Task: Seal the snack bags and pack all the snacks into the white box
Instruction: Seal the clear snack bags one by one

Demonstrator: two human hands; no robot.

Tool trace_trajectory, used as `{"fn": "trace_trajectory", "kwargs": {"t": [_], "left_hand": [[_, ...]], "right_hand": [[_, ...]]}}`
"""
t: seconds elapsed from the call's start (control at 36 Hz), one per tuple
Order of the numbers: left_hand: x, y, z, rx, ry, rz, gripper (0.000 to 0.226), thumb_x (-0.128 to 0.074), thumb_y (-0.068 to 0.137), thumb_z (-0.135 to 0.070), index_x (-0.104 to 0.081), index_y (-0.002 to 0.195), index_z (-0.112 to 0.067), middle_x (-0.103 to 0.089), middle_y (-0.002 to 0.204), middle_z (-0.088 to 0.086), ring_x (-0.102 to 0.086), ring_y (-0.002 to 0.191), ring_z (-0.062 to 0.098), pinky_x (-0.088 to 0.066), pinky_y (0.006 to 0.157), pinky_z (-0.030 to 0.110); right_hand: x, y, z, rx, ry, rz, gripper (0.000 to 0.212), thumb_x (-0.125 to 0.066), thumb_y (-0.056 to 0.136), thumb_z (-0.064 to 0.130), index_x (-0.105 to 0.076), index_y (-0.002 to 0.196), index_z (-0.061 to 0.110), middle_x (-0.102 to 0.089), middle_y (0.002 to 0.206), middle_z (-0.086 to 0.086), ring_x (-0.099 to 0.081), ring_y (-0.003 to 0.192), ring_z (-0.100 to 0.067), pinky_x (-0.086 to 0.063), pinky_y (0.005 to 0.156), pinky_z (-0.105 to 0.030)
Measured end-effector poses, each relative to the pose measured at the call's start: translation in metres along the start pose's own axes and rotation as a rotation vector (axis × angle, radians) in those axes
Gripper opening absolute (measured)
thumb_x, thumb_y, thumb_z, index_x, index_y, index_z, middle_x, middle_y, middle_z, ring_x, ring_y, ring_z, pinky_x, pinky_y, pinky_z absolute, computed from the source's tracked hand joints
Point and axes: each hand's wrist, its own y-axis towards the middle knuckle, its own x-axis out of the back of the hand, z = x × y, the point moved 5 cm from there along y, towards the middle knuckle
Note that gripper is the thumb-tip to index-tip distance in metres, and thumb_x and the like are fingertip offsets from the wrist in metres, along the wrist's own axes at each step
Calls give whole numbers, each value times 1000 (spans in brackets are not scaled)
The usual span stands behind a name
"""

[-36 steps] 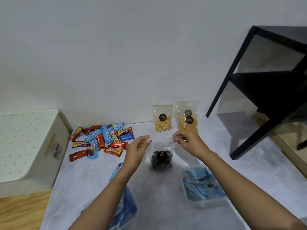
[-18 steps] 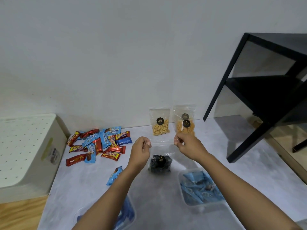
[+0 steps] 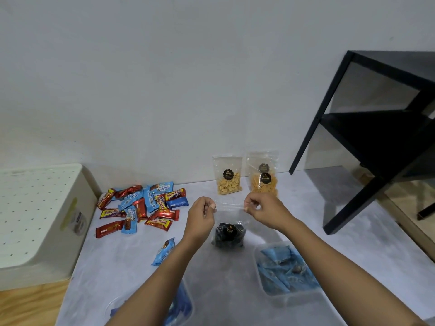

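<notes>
A white wall backs a grey marbled surface (image 3: 131,267). At its left edge stands the white perforated plastic box (image 3: 42,215), well apart from the hands. Between the box and the hands lies a loose pile of red and blue foil-wrapped snack bars (image 3: 143,208), and one blue wrapped snack (image 3: 164,251) lies alone just left of the left forearm. Against the wall stand two clear upright pouches with round black labels: one with pale nuts (image 3: 227,175), and beside it one with orange sticks (image 3: 263,177), whose lower edge the right hand partly covers. A clear plastic tub of blue packets (image 3: 289,271) sits under the right forearm, and a second clear tub with blue packets (image 3: 181,304) lies partly hidden beneath the left forearm. A black metal shelf frame (image 3: 376,137) rises at the right.

The clear zip bag of dark swirled snacks (image 3: 228,234) hangs between the two hands, with its filled bottom low near the surface and in front of the two pouches. Its top strip is stretched straight from one hand to the other.

The left hand (image 3: 200,217) pinches the strip's left end, fingers (image 3: 211,205) curled tight. The right hand (image 3: 263,208) pinches the right end, its fingers (image 3: 247,207) likewise closed on the plastic.
</notes>
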Motion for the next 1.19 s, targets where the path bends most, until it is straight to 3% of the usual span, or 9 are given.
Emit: {"fn": "trace_trajectory", "kwargs": {"t": [0.14, 0.33, 0.47, 0.58, 0.75, 0.89, 1.0, 1.19], "left_hand": [[-1, -2, 0, -13, -1, 10, 10, -45, 95, -10, -54, 92, -14, -58, 94, 3, -55, 87, 13, -43, 67, 9], [-3, -6, -5, -37, 5, 23, 12, -44, 95, -8, -53, 92, -15, -55, 90, -1, -52, 84, 8, -42, 69, 12], [-3, -6, -5, -26, 12, 22, 13, -43, 95, -7, -53, 92, -15, -54, 91, -1, -52, 82, 7, -42, 68, 6], [-3, -9, -6, -16, 8, 18, 12, -43, 95, -7, -52, 92, -14, -55, 92, 2, -51, 84, 10, -41, 70, 13], [0, -9, -5, -14, 4, 20, 12, -44, 95, -8, -52, 92, -15, -55, 93, 1, -52, 85, 10, -41, 70, 12], [-3, -12, -6, -18, 19, 25, 11, -44, 95, -8, -52, 92, -15, -56, 94, 3, -52, 86, 11, -42, 70, 13], [-1, -13, -4, -3, 21, 23, 10, -44, 95, -9, -52, 94, -15, -57, 97, 5, -52, 86, 11, -41, 70, 11], [-3, -17, -10, -49, 21, 31, 11, -45, 94, -6, -53, 91, -13, -56, 93, 5, -51, 80, 6, -40, 66, 4]], "right_hand": [[-3, 0, 3, 3, 52, 17, 18, -66, 81, 25, -58, 67, 33, -66, 82, 4, -60, 82, -16, -52, 78, -37], [-6, 5, 6, -1, -6, 18, 20, -62, 82, 22, -54, 64, 29, -65, 77, 1, -60, 79, -19, -51, 75, -39], [-12, 4, 11, 7, 11, 60, 21, -62, 81, 23, -55, 64, 33, -63, 75, 6, -60, 79, -18, -51, 74, -37], [-16, 6, 17, 48, -24, 64, 16, -59, 79, 21, -55, 65, 28, -63, 72, 4, -59, 75, -18, -51, 72, -40], [-15, 8, 20, 22, -12, 55, 18, -63, 77, 30, -56, 62, 36, -62, 70, 10, -60, 74, -15, -50, 68, -35], [-18, 9, 27, 43, -27, 57, 23, -63, 79, 22, -53, 60, 30, -56, 65, 10, -53, 68, -12, -49, 67, -35], [-20, 9, 28, 30, -39, 76, 21, -65, 79, 27, -54, 63, 34, -56, 67, 14, -54, 68, -11, -45, 63, -29], [-22, 9, 34, 41, -56, 73, 16, -59, 79, 18, -60, 66, 28, -64, 72, 5, -59, 73, -17, -53, 72, -41]]}}
